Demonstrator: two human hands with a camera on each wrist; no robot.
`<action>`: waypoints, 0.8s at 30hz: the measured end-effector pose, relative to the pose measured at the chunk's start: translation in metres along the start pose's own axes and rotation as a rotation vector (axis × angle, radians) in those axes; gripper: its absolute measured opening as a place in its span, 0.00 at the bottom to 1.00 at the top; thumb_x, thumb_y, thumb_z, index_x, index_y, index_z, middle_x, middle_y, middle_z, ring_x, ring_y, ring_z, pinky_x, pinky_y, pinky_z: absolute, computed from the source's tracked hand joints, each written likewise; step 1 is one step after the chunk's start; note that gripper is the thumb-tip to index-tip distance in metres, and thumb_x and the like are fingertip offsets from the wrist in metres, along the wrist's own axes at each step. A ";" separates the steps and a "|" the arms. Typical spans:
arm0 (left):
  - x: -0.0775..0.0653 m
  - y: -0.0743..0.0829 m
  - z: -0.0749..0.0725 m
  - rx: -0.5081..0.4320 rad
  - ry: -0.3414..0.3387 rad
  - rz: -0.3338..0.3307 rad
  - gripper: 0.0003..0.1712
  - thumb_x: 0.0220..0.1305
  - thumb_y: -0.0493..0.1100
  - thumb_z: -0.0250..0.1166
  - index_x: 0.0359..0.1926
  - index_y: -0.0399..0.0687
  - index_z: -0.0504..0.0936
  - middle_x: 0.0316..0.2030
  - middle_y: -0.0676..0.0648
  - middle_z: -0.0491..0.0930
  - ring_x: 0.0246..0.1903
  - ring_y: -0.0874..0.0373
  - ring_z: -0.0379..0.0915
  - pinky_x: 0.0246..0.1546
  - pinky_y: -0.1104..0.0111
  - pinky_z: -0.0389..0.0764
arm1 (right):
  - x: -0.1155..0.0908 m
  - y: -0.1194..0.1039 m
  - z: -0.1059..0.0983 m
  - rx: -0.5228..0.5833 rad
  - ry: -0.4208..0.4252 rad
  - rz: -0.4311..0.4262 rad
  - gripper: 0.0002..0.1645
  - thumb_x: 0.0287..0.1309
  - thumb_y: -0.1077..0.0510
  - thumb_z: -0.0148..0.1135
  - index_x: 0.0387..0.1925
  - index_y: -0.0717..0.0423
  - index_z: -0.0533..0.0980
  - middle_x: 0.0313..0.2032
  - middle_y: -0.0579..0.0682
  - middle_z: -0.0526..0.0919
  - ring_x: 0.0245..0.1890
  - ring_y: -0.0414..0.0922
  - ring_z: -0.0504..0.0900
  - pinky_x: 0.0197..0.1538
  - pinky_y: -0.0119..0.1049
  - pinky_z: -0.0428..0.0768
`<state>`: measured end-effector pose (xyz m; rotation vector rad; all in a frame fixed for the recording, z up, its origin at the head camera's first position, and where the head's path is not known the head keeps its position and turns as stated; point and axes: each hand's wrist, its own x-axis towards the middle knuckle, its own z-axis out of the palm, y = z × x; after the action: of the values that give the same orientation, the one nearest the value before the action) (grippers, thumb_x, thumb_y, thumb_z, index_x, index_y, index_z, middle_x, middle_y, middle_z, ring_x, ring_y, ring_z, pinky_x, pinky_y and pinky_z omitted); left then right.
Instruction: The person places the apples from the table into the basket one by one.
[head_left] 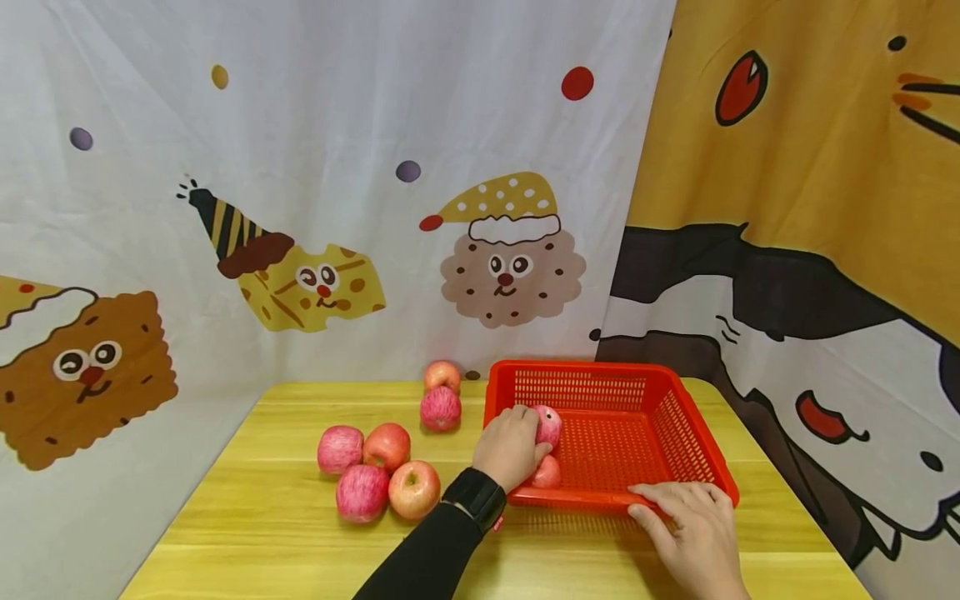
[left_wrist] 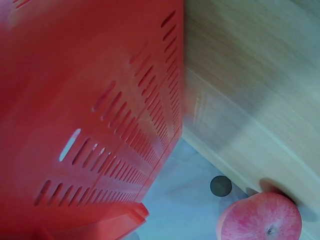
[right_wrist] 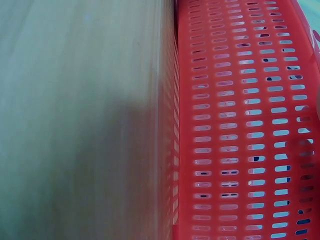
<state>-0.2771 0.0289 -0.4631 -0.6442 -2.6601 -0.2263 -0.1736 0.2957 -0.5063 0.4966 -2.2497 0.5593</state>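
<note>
The left hand [head_left: 508, 448] partly conceals a round pink apple [head_left: 551, 427]. The right hand [head_left: 692, 533] covers part of a red perforated plastic basket [head_left: 609, 437]. Left wrist view: bottom edge truncates a mottled pinkish-red apple [left_wrist: 264, 218].

No text, brand or number could be read in any view. Small red tag [head_left: 498, 523] stuck out beside dark wristband [head_left: 477, 498] on left arm; any lettering on it was too small to tell.
</note>
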 end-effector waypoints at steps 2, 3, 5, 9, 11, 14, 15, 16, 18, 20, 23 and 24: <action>0.000 0.000 0.000 0.003 0.002 0.002 0.25 0.56 0.61 0.71 0.44 0.47 0.81 0.38 0.49 0.78 0.35 0.54 0.73 0.38 0.64 0.80 | 0.000 0.000 0.000 -0.004 -0.003 0.003 0.18 0.42 0.48 0.78 0.39 0.41 0.86 0.36 0.40 0.85 0.38 0.45 0.75 0.47 0.53 0.60; 0.000 0.000 0.000 0.005 0.003 0.003 0.25 0.56 0.61 0.71 0.44 0.47 0.81 0.38 0.49 0.78 0.35 0.54 0.73 0.38 0.64 0.80 | 0.000 -0.001 0.000 -0.006 -0.007 0.006 0.18 0.42 0.48 0.77 0.39 0.41 0.86 0.36 0.40 0.85 0.38 0.45 0.75 0.47 0.53 0.60; -0.001 0.000 0.000 0.007 0.004 0.004 0.25 0.56 0.61 0.71 0.44 0.47 0.82 0.37 0.49 0.78 0.35 0.54 0.73 0.38 0.64 0.80 | 0.000 -0.001 -0.001 -0.010 -0.013 0.012 0.18 0.42 0.47 0.77 0.39 0.42 0.87 0.37 0.40 0.85 0.38 0.44 0.75 0.48 0.53 0.60; -0.001 0.000 0.000 0.007 0.001 0.000 0.26 0.57 0.62 0.71 0.44 0.47 0.82 0.37 0.49 0.78 0.34 0.55 0.73 0.38 0.64 0.80 | 0.000 -0.002 0.000 -0.011 0.002 0.001 0.18 0.42 0.47 0.77 0.39 0.42 0.87 0.37 0.40 0.85 0.38 0.45 0.75 0.47 0.53 0.60; -0.001 0.000 0.000 0.004 -0.002 -0.004 0.26 0.57 0.62 0.70 0.44 0.47 0.81 0.38 0.49 0.78 0.35 0.55 0.72 0.39 0.64 0.80 | 0.000 -0.002 0.000 -0.013 0.007 -0.004 0.18 0.42 0.47 0.77 0.39 0.42 0.87 0.36 0.40 0.85 0.38 0.45 0.75 0.47 0.53 0.60; -0.001 0.001 0.000 -0.007 0.005 -0.008 0.25 0.57 0.61 0.71 0.44 0.47 0.81 0.39 0.48 0.78 0.36 0.54 0.72 0.40 0.64 0.80 | 0.001 -0.003 -0.001 -0.016 0.006 -0.003 0.17 0.42 0.48 0.77 0.39 0.42 0.87 0.36 0.40 0.85 0.37 0.45 0.75 0.47 0.54 0.60; -0.001 0.001 0.000 -0.013 0.013 -0.010 0.24 0.57 0.61 0.71 0.43 0.47 0.81 0.40 0.48 0.78 0.38 0.54 0.71 0.41 0.64 0.79 | 0.001 -0.003 -0.002 -0.017 -0.002 0.003 0.17 0.42 0.48 0.77 0.39 0.42 0.86 0.36 0.40 0.85 0.37 0.44 0.75 0.47 0.54 0.60; -0.002 0.000 0.000 -0.018 0.025 -0.011 0.24 0.57 0.60 0.71 0.43 0.48 0.81 0.42 0.48 0.77 0.39 0.54 0.71 0.43 0.64 0.79 | 0.001 -0.003 -0.002 -0.018 -0.012 0.009 0.17 0.42 0.49 0.77 0.39 0.42 0.86 0.36 0.40 0.85 0.37 0.44 0.75 0.47 0.54 0.60; -0.003 0.000 0.000 -0.029 0.056 -0.010 0.24 0.56 0.60 0.71 0.43 0.48 0.80 0.45 0.47 0.77 0.44 0.53 0.70 0.49 0.64 0.77 | 0.001 -0.003 -0.003 -0.023 -0.022 0.016 0.17 0.42 0.50 0.77 0.39 0.42 0.86 0.36 0.40 0.85 0.37 0.45 0.75 0.47 0.54 0.60; -0.004 0.000 -0.001 -0.037 0.090 -0.008 0.23 0.56 0.59 0.72 0.42 0.48 0.79 0.48 0.45 0.76 0.49 0.51 0.68 0.56 0.63 0.74 | 0.000 -0.003 -0.003 -0.029 -0.034 0.022 0.17 0.42 0.51 0.77 0.39 0.43 0.86 0.36 0.41 0.85 0.37 0.46 0.75 0.47 0.54 0.60; -0.008 -0.001 -0.003 -0.056 0.126 -0.008 0.24 0.57 0.59 0.71 0.43 0.47 0.79 0.54 0.42 0.74 0.58 0.47 0.64 0.64 0.59 0.66 | -0.001 -0.004 -0.003 -0.043 -0.061 0.033 0.17 0.43 0.51 0.77 0.39 0.42 0.86 0.36 0.41 0.84 0.38 0.45 0.74 0.47 0.54 0.60; -0.010 -0.001 -0.004 -0.074 0.131 -0.011 0.24 0.58 0.59 0.70 0.44 0.46 0.79 0.55 0.41 0.73 0.60 0.46 0.62 0.65 0.59 0.64 | -0.002 -0.003 -0.002 -0.048 -0.069 0.034 0.17 0.43 0.51 0.77 0.40 0.42 0.86 0.36 0.41 0.84 0.38 0.45 0.74 0.47 0.54 0.60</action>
<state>-0.2679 0.0233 -0.4639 -0.6154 -2.5399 -0.3593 -0.1694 0.2944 -0.5051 0.4612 -2.3356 0.5109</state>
